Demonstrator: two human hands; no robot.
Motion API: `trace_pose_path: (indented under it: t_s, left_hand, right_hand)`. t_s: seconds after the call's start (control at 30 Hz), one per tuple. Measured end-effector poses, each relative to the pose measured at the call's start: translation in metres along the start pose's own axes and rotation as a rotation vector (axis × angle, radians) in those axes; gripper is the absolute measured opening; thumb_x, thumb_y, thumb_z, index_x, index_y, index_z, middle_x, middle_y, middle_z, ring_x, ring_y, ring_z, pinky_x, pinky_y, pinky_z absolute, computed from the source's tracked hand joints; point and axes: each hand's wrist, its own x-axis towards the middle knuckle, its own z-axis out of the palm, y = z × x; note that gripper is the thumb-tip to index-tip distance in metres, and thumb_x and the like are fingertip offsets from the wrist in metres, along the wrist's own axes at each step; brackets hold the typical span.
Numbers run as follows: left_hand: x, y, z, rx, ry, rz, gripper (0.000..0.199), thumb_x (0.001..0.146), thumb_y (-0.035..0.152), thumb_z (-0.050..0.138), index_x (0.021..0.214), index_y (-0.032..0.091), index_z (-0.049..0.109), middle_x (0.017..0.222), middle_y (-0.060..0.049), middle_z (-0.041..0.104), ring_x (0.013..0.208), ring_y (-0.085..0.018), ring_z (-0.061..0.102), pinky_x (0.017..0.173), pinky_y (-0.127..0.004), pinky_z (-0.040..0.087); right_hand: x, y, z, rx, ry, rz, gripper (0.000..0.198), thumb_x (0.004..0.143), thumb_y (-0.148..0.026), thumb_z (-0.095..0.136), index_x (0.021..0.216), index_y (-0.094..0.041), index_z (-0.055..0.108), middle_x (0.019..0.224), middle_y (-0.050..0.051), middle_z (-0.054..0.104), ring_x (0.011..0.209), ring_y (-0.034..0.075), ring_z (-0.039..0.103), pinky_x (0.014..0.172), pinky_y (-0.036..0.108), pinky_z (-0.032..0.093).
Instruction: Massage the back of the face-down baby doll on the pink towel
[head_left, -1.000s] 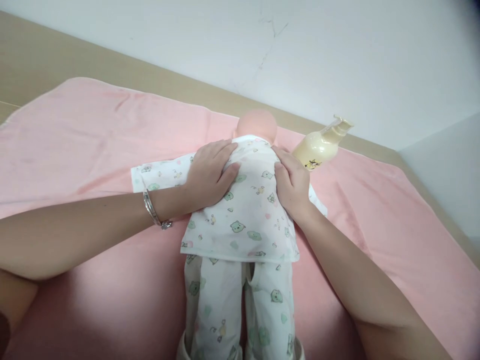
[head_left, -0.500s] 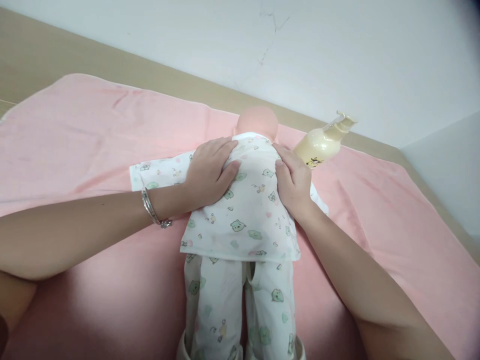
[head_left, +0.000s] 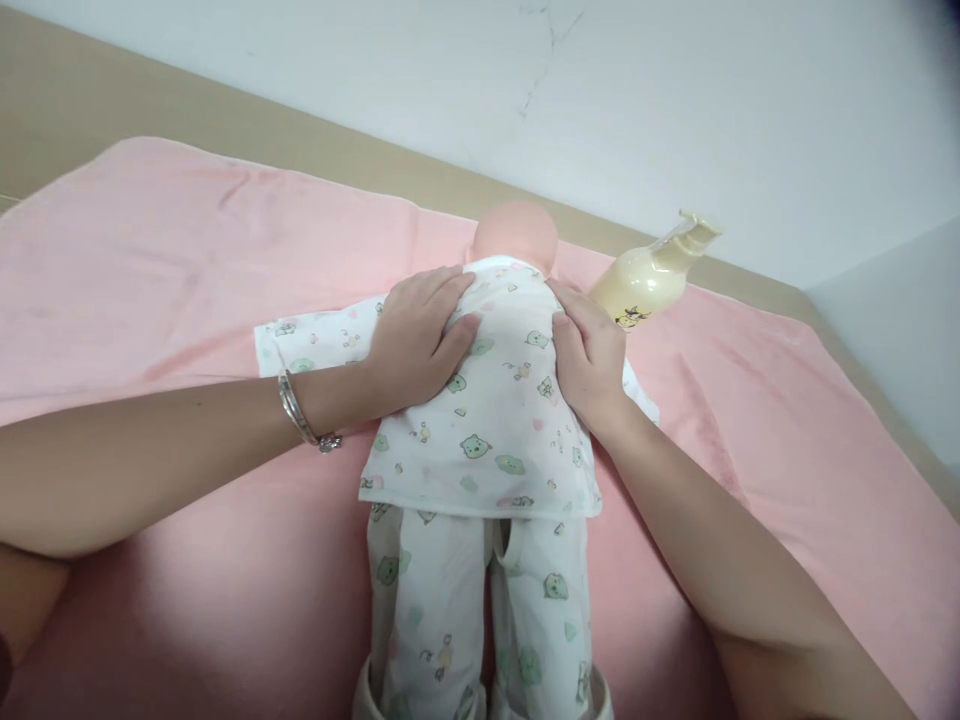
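A baby doll [head_left: 495,400] lies stretched out, its smooth bald head [head_left: 516,232] at the far end and its legs towards me. It wears a white top and white trousers [head_left: 442,600], both printed with small green animals. My left hand [head_left: 420,335] rests flat over the doll's left-side shoulder and upper body, thumb spread from the fingers. On the other side my right hand [head_left: 589,355] lies along the right shoulder, its fingers stretched towards the head and thumb on the cloth. The doll's face is not visible.
A pale yellow pump bottle [head_left: 645,280] stands tilted in view, just beyond my right hand. Under the doll spreads a pink blanket [head_left: 187,260] with some creases. Behind it run a wooden-looking surface [head_left: 300,130] and a white wall [head_left: 675,110].
The view has shifted very slightly, so the bottle and blanket edge sit a little higher. Both hands keep their places on the doll.
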Motion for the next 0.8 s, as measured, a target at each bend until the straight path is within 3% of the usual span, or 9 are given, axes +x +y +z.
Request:
trace_pose_path:
  t_s: [0.63, 0.8]
  left_hand:
    - [0.0014, 0.0007, 0.0, -0.008, -0.036, -0.025, 0.056, 0.102, 0.052, 0.022, 0.14, 0.021, 0.051, 0.149, -0.009, 0.052, 0.139, -0.029, 0.046, 0.121, -0.049, 0.031]
    - [0.001, -0.002, 0.0007, -0.063, -0.043, -0.022, 0.061, 0.101, 0.06, 0.023, 0.143, 0.024, 0.048, 0.151, -0.009, 0.049, 0.141, -0.032, 0.043, 0.122, -0.052, 0.028]
  right_hand:
    - [-0.0003, 0.0016, -0.0006, -0.012, 0.031, -0.002, 0.041, 0.096, -0.031, 0.038, 0.125, -0.031, 0.066, 0.127, 0.0, 0.071, 0.117, 0.027, 0.066, 0.099, 0.05, 0.053]
    - [0.0, 0.0021, -0.0009, -0.028, 0.019, -0.007, 0.041, 0.097, -0.03, 0.036, 0.125, -0.031, 0.066, 0.112, 0.001, 0.074, 0.107, 0.027, 0.068, 0.093, 0.047, 0.054]
